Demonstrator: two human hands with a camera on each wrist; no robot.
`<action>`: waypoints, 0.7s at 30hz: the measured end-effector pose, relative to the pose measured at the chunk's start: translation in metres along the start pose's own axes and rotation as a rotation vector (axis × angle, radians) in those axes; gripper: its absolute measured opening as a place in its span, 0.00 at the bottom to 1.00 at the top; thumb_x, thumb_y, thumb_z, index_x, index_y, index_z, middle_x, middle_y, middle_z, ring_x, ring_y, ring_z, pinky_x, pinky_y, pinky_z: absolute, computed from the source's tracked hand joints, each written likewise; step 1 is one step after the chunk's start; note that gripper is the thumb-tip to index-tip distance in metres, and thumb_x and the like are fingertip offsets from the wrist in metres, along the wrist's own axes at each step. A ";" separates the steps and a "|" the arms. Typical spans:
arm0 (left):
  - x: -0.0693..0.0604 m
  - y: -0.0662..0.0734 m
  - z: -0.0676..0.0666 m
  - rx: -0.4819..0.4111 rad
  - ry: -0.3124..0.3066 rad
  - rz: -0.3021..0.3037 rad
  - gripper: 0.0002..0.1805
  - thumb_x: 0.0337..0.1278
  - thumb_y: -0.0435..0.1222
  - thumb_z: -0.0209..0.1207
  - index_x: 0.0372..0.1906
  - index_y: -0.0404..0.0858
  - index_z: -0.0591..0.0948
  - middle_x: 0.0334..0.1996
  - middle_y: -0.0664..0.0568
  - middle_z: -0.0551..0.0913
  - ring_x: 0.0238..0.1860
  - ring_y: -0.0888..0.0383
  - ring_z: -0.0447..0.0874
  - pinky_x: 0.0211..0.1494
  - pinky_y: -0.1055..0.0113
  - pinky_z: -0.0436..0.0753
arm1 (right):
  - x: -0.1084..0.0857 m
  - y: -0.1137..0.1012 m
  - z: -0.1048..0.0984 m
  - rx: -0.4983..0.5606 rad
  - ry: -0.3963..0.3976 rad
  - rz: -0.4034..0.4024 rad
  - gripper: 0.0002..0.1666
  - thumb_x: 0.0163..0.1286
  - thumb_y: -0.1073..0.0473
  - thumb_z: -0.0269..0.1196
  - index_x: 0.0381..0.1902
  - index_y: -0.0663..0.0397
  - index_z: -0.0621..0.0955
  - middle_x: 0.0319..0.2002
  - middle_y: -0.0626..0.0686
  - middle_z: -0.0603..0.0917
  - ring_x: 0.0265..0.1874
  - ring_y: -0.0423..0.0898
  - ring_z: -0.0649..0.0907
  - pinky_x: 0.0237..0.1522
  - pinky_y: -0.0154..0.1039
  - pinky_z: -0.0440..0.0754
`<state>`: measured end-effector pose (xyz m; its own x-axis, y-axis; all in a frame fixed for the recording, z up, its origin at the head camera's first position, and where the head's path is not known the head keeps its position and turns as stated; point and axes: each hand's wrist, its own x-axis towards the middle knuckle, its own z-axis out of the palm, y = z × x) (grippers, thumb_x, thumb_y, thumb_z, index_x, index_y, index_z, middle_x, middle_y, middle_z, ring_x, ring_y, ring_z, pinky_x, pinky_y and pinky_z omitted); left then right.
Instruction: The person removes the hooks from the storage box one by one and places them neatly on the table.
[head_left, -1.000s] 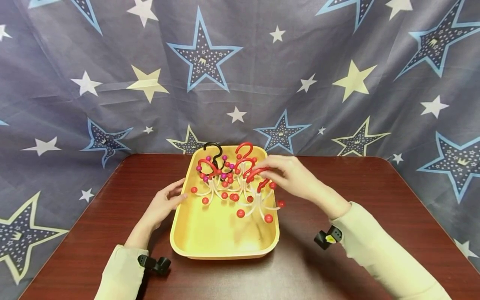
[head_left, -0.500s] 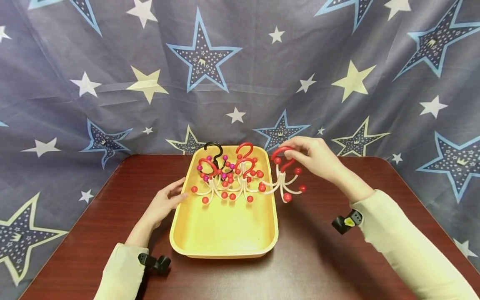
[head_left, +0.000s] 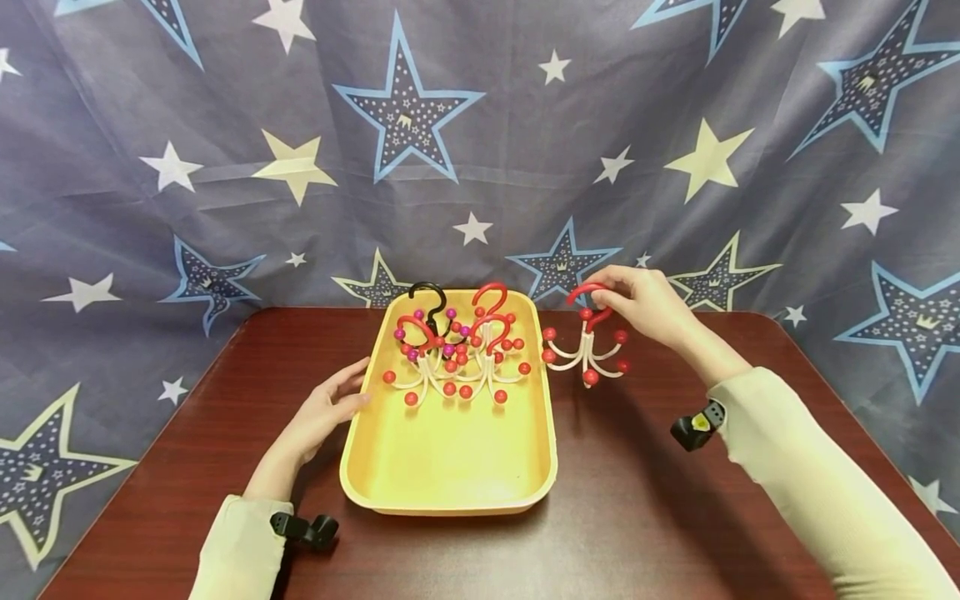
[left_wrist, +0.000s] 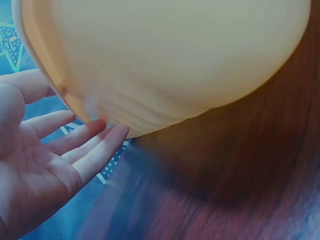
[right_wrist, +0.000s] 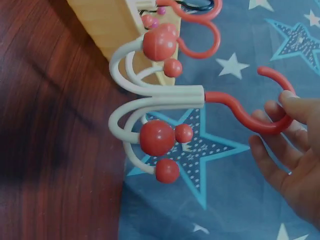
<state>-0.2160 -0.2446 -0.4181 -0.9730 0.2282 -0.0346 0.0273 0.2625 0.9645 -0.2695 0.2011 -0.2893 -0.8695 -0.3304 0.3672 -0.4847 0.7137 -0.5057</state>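
Note:
My right hand [head_left: 643, 302] pinches the red hook of a multi-arm hanger [head_left: 587, 343], thumb and fingers round its curve. The hanger hangs upright in the air just right of the yellow tray [head_left: 450, 467], its curved white arms tipped with red balls. The right wrist view shows the same hanger [right_wrist: 177, 95] from close by, beside the tray's outer wall. My left hand [head_left: 321, 415] touches the tray's left side, and in the left wrist view its nearly straight fingers [left_wrist: 92, 155] lie against the outer wall. Part of the thumb is hidden there.
Inside the tray's far half stand a black hanger [head_left: 432, 305] with purple balls and red-hooked white hangers at front left [head_left: 424, 369], front right [head_left: 489, 367] and back right [head_left: 491, 292]. A dark red wooden table [head_left: 660, 525] carries the tray. A star-patterned cloth [head_left: 480, 167] hangs behind.
My right hand has lifted the held hanger out over the tray's right rim and carried it rightward and away from me. The left hand and the tray stay nearly still.

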 end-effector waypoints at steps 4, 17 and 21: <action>-0.002 -0.002 -0.001 -0.041 -0.018 0.017 0.34 0.60 0.34 0.53 0.70 0.40 0.54 0.63 0.34 0.62 0.49 0.61 0.76 0.47 0.71 0.77 | 0.003 0.008 0.003 -0.023 -0.003 0.021 0.10 0.63 0.57 0.60 0.43 0.48 0.81 0.29 0.50 0.85 0.31 0.44 0.82 0.34 0.38 0.71; -0.006 -0.003 -0.001 -0.079 -0.039 0.029 0.34 0.61 0.34 0.52 0.70 0.39 0.53 0.65 0.35 0.60 0.52 0.61 0.74 0.49 0.72 0.75 | 0.016 0.032 0.020 -0.109 0.034 0.102 0.10 0.63 0.58 0.59 0.41 0.53 0.82 0.33 0.53 0.85 0.30 0.48 0.78 0.35 0.42 0.70; -0.006 -0.004 -0.001 -0.084 -0.036 0.027 0.34 0.61 0.34 0.52 0.70 0.39 0.53 0.65 0.36 0.60 0.52 0.61 0.74 0.49 0.73 0.75 | 0.020 0.038 0.026 -0.129 0.053 0.133 0.10 0.63 0.58 0.59 0.41 0.53 0.82 0.32 0.54 0.85 0.30 0.49 0.79 0.35 0.45 0.71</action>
<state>-0.2106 -0.2479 -0.4212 -0.9632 0.2682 -0.0167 0.0321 0.1767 0.9837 -0.3082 0.2053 -0.3217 -0.9174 -0.1970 0.3458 -0.3462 0.8234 -0.4495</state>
